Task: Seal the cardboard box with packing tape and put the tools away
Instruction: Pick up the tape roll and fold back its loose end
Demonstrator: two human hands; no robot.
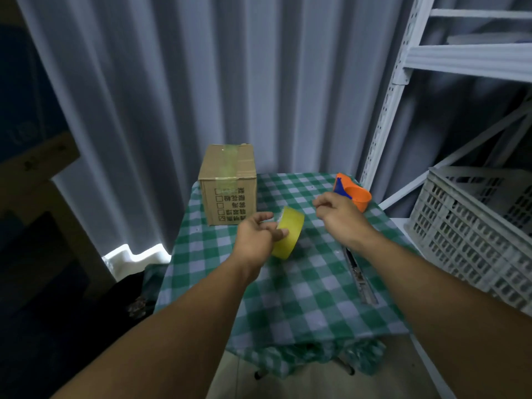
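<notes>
Head view: my left hand (254, 236) grips the yellow tape roll (288, 236) on edge, thumb and fingers closed around its near rim, above the green checked tablecloth (302, 295). My right hand (341, 218) hovers just right of the roll, fingers loosely pinched, holding nothing I can make out. The cardboard box (228, 185), a tape strip across its top, stands behind my left hand. The orange dispenser (352, 194) lies beyond my right.
</notes>
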